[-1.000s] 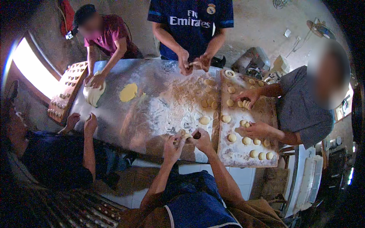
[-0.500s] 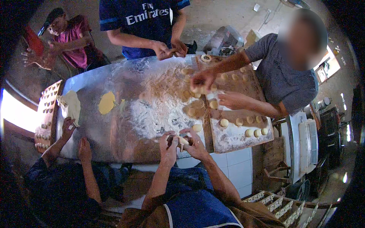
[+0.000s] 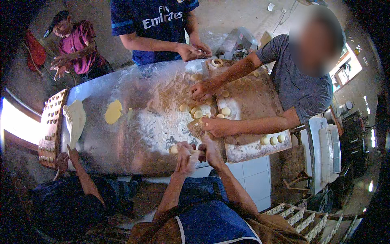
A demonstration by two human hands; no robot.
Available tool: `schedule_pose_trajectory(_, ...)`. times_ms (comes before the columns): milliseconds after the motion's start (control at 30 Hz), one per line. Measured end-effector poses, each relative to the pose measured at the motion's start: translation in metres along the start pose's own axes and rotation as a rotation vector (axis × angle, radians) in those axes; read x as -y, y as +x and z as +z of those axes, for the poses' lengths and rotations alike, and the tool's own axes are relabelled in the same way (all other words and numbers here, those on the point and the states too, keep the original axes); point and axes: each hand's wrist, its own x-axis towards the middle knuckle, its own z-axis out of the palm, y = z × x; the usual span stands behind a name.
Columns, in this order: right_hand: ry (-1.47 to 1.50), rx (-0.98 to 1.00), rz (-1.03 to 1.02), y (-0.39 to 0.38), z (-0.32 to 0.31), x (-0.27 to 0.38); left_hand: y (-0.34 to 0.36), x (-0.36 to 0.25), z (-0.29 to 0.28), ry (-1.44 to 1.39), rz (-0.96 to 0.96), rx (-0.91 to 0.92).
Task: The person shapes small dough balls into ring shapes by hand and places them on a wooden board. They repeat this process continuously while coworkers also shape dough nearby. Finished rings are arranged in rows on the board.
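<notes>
Dough piece: pale, stubby strip, between my two hands, above the near edge of the table, blurred.
My left hand: closed round the strip's left end; left hand smeared by motion.
My right hand: right hand close beside the left, fingers at the strip's right end; too blurred, I cannot tell how firmly they grip.
Pale ball: a round of dough just left of my left fingers; contact unclear.
Metal table: grey top, floury patch ahead of my hands.
Ball cluster: several dough balls gathered beyond my hands, near the table-board seam.
Neighbour on right: grey shirt, both arms reaching over the wooden board; nearer hand just beyond mine.
Board corner: three balls in a row.
Table, left half: yellow flat dough; farther left a long pale sheet, its near end at a seated neighbour's hands.
Far left: tray with rows of small pieces.
Opposite: dark blue shirt, hands together at the table's far edge.
</notes>
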Motion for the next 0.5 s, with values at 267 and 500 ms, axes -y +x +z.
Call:
schedule_pose_trajectory(267,-0.278,-0.245,-0.476,0.012,-0.009,-0.057,0.008,0.009,0.052,-0.08,-0.02,-0.264)
schedule_pose_trajectory(500,0.012,-0.255,-0.407,-0.026,-0.025,-0.045,-0.001,-0.032,0.078,-0.895,-0.786,-0.297)
